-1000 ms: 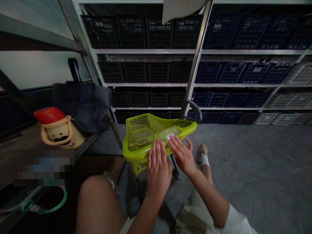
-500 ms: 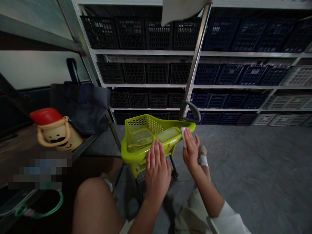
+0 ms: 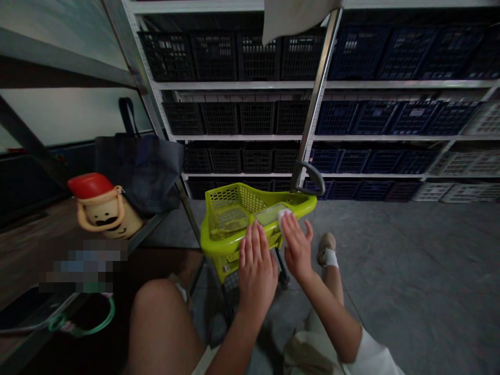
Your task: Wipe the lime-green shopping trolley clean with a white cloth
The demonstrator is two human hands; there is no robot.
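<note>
A small lime-green shopping cart (image 3: 224,246) stands between my knees, its perforated basket facing up. My left hand (image 3: 258,265) rests its fingertips at the near rim, fingers stretched out flat and holding nothing I can see. Under the fingers of my right hand (image 3: 297,245) is a white wipe (image 3: 284,212), pressed on the right end of the pale rectangular panel (image 3: 269,214) set in the rim. Part of the wipe is hidden by those fingers. From the cart's far right corner a metal pole (image 3: 318,94) rises, with a grey looped handle (image 3: 312,177) at its base.
Shelves with dark crates (image 3: 255,117) and white crates (image 3: 471,192) line the back. On the left bench sit a red-lidded container with a moustache face (image 3: 105,208), a dark tote bag (image 3: 156,166) and a green cord (image 3: 105,323). Grey floor (image 3: 410,271) lies to the right.
My right hand has slid the wipe leftward along the rim, from its right end onto the pale panel. My left hand stays at the near rim. The whole view has shifted slightly.
</note>
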